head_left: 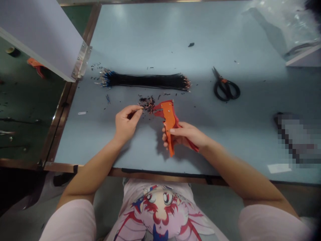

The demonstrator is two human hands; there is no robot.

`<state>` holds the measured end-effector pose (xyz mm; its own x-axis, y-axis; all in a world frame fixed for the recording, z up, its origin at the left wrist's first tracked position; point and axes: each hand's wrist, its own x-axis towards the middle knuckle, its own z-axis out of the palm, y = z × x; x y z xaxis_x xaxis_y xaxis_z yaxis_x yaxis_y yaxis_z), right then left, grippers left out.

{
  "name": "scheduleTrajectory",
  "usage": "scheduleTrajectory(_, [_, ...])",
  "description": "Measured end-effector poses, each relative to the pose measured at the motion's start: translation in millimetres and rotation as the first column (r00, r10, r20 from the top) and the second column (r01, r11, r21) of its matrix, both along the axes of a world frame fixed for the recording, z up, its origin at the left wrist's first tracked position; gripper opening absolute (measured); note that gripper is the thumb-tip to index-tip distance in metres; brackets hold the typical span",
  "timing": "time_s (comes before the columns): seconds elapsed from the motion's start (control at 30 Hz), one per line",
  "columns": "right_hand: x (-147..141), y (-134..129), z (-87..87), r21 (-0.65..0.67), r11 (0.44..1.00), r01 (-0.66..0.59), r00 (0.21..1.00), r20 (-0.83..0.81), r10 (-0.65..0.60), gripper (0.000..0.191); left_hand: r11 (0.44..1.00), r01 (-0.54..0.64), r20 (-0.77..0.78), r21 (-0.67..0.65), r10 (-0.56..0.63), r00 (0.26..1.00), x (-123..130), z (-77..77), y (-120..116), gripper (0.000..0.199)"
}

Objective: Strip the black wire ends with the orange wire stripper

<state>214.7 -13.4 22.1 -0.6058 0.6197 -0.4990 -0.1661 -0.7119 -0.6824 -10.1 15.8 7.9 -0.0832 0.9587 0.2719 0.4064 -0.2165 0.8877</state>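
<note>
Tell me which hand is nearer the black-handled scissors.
Right. The right hand lies nearer the person and left of the scissors; the left hand lies farther left, beyond the orange wire stripper.

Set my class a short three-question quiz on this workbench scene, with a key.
1. Multiple choice: what does the right hand hold? A) a wire stripper B) a soldering iron C) a tape roll
2. True or false: the scissors lie to the right of the wire bundle.
3. Fill in the blank: the fingertips of the left hand are at the edge of a small heap of dark wire ____.

Key: 1. A; 2. True; 3. scraps
</note>
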Motion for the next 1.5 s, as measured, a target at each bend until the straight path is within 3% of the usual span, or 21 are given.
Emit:
scheduleTrajectory(0.2, [-0.4, 0.0, -1.4, 0.05, 0.999, -0.003, 0.999, 0.045, 0.001, 0.029, 1.0, 0.014, -0.006, -0.005, -0.014, 1.0, 0.1, -0.7, -0.1, 0.008])
scheduleTrajectory(0.43, [-3.9, 0.0, -1.4, -0.067, 0.998, 0.015, 0.992, 0.126, -0.006, 0.026, 1.0, 0.02, -0.023, 0.012, -0.02, 1.0, 0.1, 2.7, -1.8, 0.009])
scheduleTrajectory(0.7, [-8.3, -4.3, 1.1, 0.111, 0.994, -0.016, 0.957, 0.289, -0.017, 0.024, 0.999, 0.023, -0.029, 0.025, -0.022, 0.999, 0.8, 2.0, -1.9, 0.008])
scheduleTrajectory(0.9, [-8.3, -4.0, -2.4, 0.13, 0.989, 0.069, 0.989, 0.12, -0.085, 0.027, 1.0, 0.025, -0.052, 0.0, -0.025, 0.998, 2.3, 3.9, -3.4, 0.009])
scheduleTrajectory(1.3, [-7.6, -9.9, 3.6, 0.109, 0.994, 0.02, 0.999, -0.033, -0.017, 0.029, 0.996, 0.085, -0.06, -0.022, -0.086, 0.994, 4.2, 6.1, -8.6, 0.011])
scheduleTrajectory(1.5, [-7.9, -13.4, 3.9, 0.18, 0.983, -0.042, 0.996, -0.065, 0.055, 0.027, 0.992, 0.121, -0.06, -0.046, -0.124, 0.99, 8.0, 7.0, -14.5, 0.012])
